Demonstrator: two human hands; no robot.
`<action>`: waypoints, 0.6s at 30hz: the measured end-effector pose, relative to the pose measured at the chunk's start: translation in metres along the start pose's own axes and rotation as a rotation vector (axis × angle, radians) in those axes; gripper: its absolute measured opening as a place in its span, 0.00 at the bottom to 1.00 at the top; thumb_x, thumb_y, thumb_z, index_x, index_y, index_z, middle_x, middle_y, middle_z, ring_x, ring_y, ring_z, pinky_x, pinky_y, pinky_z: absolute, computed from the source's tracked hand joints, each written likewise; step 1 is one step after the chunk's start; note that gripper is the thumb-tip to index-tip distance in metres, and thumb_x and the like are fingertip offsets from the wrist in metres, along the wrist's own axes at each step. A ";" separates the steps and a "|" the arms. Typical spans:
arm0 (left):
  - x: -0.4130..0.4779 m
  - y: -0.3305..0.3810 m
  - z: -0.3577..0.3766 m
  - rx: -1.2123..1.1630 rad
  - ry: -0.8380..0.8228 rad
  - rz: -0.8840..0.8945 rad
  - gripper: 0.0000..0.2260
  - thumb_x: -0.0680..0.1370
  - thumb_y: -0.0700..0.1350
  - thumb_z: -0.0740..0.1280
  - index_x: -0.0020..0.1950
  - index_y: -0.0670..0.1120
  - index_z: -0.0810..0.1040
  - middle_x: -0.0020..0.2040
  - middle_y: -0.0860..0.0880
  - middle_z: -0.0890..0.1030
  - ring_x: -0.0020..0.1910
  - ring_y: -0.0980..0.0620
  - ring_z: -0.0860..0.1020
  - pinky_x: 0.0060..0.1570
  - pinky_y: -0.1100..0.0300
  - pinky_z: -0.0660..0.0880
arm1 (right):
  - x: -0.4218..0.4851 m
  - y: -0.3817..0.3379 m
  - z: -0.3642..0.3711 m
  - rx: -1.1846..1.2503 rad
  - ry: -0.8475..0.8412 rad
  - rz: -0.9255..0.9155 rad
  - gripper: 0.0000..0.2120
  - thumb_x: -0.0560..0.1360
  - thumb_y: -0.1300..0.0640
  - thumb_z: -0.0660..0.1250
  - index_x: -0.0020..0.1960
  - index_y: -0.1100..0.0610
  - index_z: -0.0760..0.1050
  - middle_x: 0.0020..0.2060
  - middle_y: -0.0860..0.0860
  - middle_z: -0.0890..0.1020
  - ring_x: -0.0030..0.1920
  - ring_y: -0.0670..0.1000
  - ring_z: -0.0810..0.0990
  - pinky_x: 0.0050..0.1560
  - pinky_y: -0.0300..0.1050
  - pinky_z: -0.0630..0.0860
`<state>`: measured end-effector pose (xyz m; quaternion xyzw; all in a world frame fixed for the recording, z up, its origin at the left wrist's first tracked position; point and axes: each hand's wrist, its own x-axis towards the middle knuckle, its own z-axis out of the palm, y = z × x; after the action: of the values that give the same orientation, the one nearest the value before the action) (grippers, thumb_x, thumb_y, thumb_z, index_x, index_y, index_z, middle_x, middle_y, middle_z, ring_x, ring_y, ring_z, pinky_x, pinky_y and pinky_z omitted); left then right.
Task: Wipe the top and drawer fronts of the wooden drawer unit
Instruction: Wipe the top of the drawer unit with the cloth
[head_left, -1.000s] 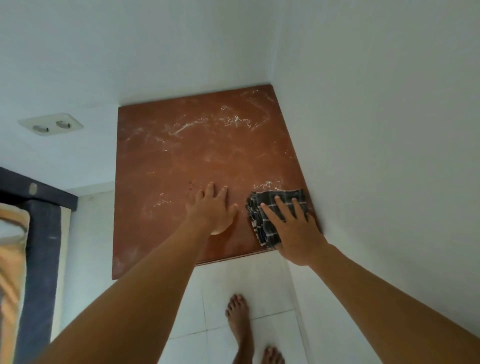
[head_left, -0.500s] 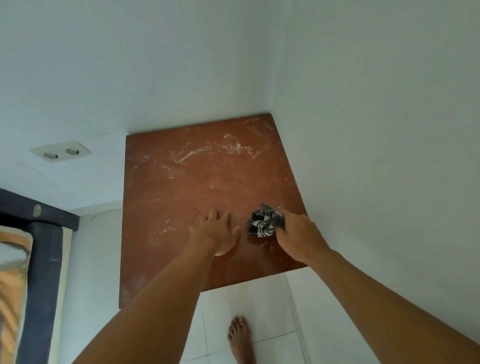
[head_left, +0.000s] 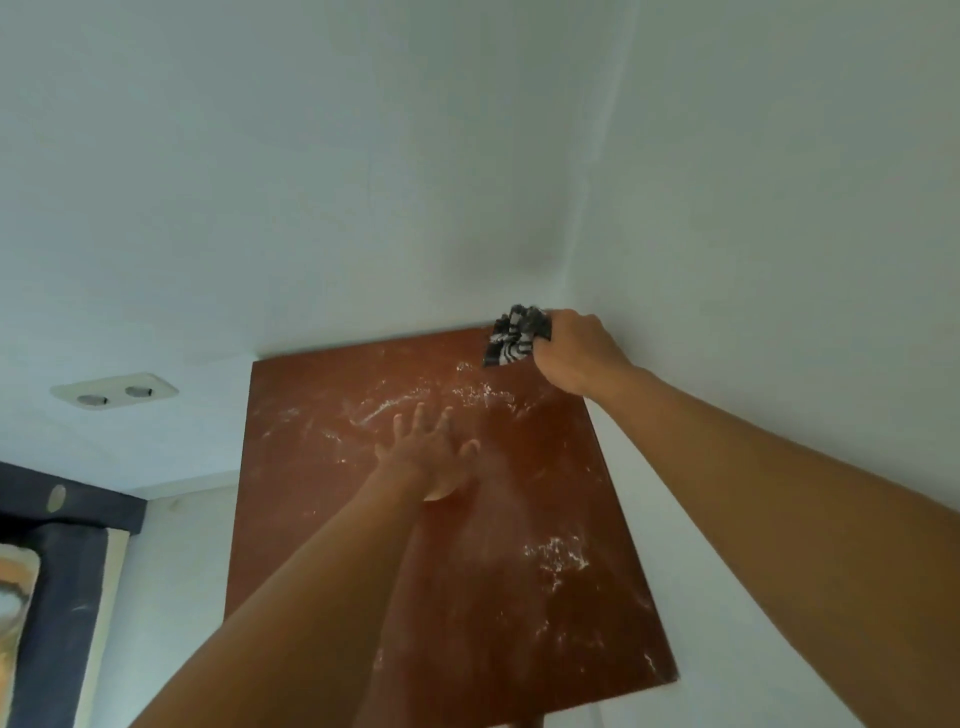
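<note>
Head view, the only one: looking down on the reddish-brown top of the wooden drawer unit (head_left: 441, 519), pushed into the corner where two white walls (head_left: 779, 208) meet. Streaked all over with pale dust and white specks, thickest across the far middle and in a patch near the right edge. Drawer fronts out of sight from this angle.

Right hand (head_left: 576, 353) reaching to the far right corner of the top, fingers closed tight around a bunched black-and-white checked cloth (head_left: 514, 338). Wadded rather than spread flat, probably to press into the seam against the walls, where dust collects and an open palm would not fit. Cloth touching or just above the wood at the back edge; hard to tell which.

Left hand (head_left: 426, 457) lying open and flat near the middle of the top, fingers spread, gripping nothing. Most likely planted there as a brace, taking weight while leaning toward the far corner.

Socket plate (head_left: 114, 392) low on the left wall, well apart from the unit. Dark-edged mattress or bedding (head_left: 57, 597) at the far left. Pale floor tiles (head_left: 171, 597) between it and the unit.

Judging by the dust left, top wiping barely begun.
</note>
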<state>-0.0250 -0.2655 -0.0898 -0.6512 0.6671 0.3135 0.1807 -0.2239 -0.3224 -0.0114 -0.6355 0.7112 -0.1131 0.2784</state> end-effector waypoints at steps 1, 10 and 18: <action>0.011 0.001 -0.002 0.002 0.003 0.000 0.35 0.82 0.68 0.48 0.83 0.55 0.41 0.83 0.48 0.37 0.81 0.37 0.38 0.75 0.30 0.45 | 0.017 -0.002 0.002 -0.027 0.013 -0.029 0.14 0.79 0.58 0.60 0.63 0.55 0.78 0.47 0.58 0.82 0.36 0.52 0.75 0.42 0.45 0.70; 0.061 -0.006 0.038 0.008 0.091 0.026 0.36 0.82 0.67 0.47 0.82 0.55 0.33 0.81 0.46 0.29 0.79 0.37 0.33 0.77 0.35 0.46 | 0.095 0.037 0.096 -0.386 -0.031 -0.201 0.31 0.79 0.56 0.63 0.80 0.51 0.59 0.79 0.55 0.63 0.79 0.62 0.58 0.76 0.68 0.57; 0.062 -0.008 0.052 -0.003 0.157 0.027 0.36 0.81 0.68 0.44 0.81 0.55 0.32 0.80 0.48 0.28 0.79 0.39 0.30 0.78 0.36 0.45 | 0.104 0.063 0.133 -0.350 -0.075 -0.180 0.40 0.73 0.31 0.57 0.80 0.45 0.51 0.83 0.48 0.45 0.81 0.63 0.38 0.77 0.71 0.38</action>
<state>-0.0307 -0.2775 -0.1700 -0.6652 0.6873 0.2649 0.1225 -0.2089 -0.3869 -0.1787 -0.7391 0.6494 0.0117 0.1788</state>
